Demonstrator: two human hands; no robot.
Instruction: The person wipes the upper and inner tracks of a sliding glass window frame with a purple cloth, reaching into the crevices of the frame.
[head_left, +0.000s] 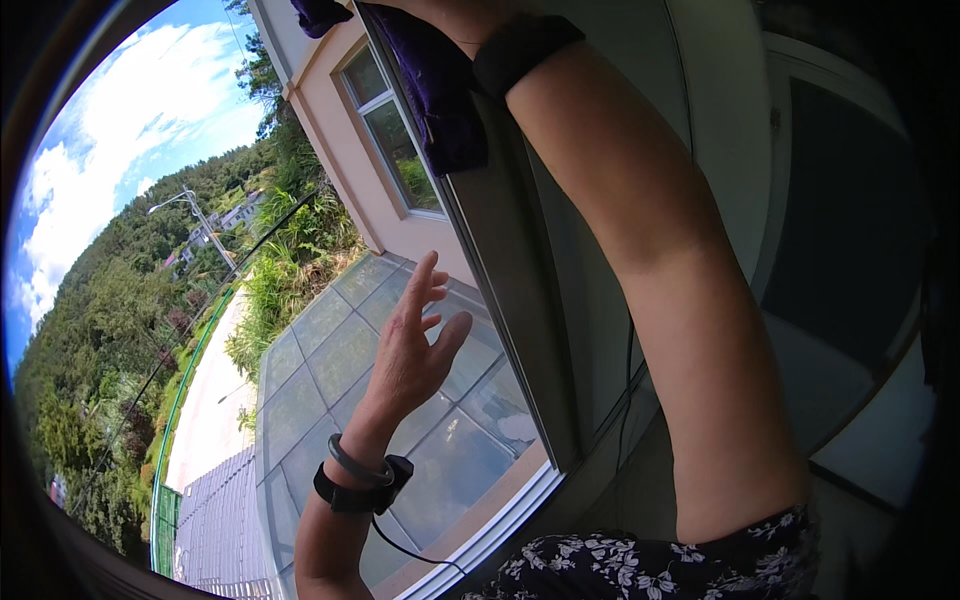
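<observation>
At the top edge, my right hand (457, 16) is partly cut off, with a black band at its wrist. It is on a dark purple plush cloth (450, 124) that hangs over the edge of the window frame (480, 277); its fingertips are out of view. Another part of the cloth shows on the outer side of that frame. My left hand (420, 337) is lower, on the outer side of the frame, its fingers apart and nothing in it. A grey-green bangle and a black strap with a small device and a cord are on the left wrist.
The white sill track (495, 536) crosses the bottom. Outside are a gridded glass canopy (330, 360), a pink wall with a window (401, 142), a ribbed roof (225, 525), a road and wooded hills. A dark cable (624, 420) hangs indoors.
</observation>
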